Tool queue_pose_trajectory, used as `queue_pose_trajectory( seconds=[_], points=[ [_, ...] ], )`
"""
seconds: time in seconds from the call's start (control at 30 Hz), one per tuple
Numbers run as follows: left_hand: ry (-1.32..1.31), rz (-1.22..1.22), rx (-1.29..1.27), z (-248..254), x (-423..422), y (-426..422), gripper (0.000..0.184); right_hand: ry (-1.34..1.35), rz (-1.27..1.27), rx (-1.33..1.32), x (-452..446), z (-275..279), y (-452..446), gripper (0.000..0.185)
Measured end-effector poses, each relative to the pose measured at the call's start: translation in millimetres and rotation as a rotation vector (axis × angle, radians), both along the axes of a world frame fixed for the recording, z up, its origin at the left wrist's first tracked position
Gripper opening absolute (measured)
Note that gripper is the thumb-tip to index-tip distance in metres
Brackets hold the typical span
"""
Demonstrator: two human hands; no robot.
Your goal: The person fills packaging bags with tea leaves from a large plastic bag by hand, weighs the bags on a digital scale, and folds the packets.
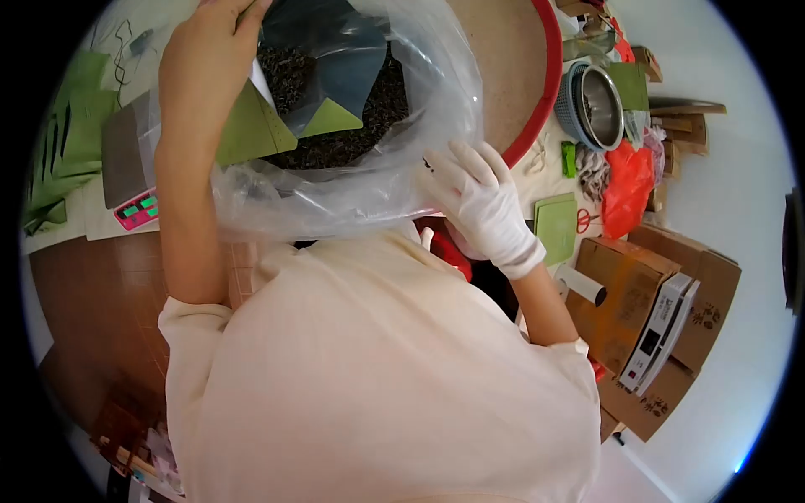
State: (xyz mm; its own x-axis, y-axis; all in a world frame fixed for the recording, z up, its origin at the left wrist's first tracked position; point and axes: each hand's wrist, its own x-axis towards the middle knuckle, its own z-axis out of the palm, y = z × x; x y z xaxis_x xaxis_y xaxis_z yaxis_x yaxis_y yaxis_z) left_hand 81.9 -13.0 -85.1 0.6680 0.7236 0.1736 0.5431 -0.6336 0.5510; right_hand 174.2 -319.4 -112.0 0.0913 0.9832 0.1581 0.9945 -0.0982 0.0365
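Observation:
A clear plastic bag lies wide open with dark, dry leaf-like material inside. At its upper left, my bare left hand has its fingers closed round the upper edge of an open green paper bag, partly out of frame. Dark leaves also show within that paper bag. My right hand, in a white glove, is at the plastic bag's right rim with its fingers apart and nothing held. A small dark bit sits at one fingertip.
A round tray with a red rim is behind the bag. On the left are green bags and a pink scale. To the right stand a metal bowl, red scissors, a red plastic bag and cardboard boxes.

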Motion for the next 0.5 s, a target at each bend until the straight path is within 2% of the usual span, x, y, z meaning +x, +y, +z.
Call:
queue_pose_trajectory(
  seconds=[0.07, 0.13, 0.2, 0.27, 0.3, 0.33, 0.4, 0.5],
  points=[
    [-0.006, -0.001, 0.031, 5, -1, -2, 0.036, -0.004, -0.011, 0.057, -1, 5, 16, 0.032],
    [-0.007, 0.007, 0.064, 8, -2, -3, 0.037, -0.065, 0.002, 0.266, -3, 12, 40, 0.031],
    [-0.021, 0.029, 0.070, 9, -5, 3, 0.038, -0.095, 0.026, 0.355, -9, 23, 57, 0.028],
    [-0.073, 0.023, 0.176, -1, -8, 10, 0.039, 0.121, 0.020, 0.254, -17, 34, 65, 0.025],
    [-0.128, -0.005, 0.263, -2, -10, 13, 0.039, 0.147, 0.024, 0.199, -10, 26, 65, 0.014],
    [-0.125, 0.007, 0.276, 3, -11, 13, 0.039, 0.184, -0.011, 0.035, -2, 26, 63, 0.009],
    [-0.059, 0.061, 0.152, 10, -11, 4, 0.037, 0.151, -0.106, -0.047, 10, 20, 54, 0.008],
    [-0.131, 0.047, 0.148, 5, -13, 2, 0.035, 0.197, -0.127, -0.105, 16, 44, 35, 0.008]
  ],
)
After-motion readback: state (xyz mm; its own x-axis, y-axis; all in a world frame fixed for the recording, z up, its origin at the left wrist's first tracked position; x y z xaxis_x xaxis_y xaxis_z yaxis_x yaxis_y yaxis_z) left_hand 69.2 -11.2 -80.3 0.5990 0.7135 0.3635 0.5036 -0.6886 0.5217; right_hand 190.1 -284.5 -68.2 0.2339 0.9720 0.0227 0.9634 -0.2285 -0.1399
